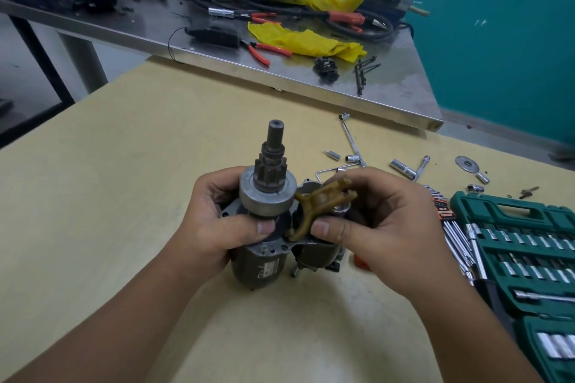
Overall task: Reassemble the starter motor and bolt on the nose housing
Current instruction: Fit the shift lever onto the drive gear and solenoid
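From the head view we judge ourselves mid-reassembly: our left hand [214, 221] grips the starter motor [264, 246] with its pinion drive [268, 193] seated, our right hand [373, 227] pinches the shift fork [314, 205] between them, and no nose housing is bolted on.

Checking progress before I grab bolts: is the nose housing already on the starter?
No, the pinion gear and shaft stand bare above the starter, and the right hand holds the fork.

Your left hand [214, 224] grips the upright starter motor [258, 261]; your right hand [379, 227] pinches the tan shift fork [314, 208], seemingly touching the drive clutch [266, 196].
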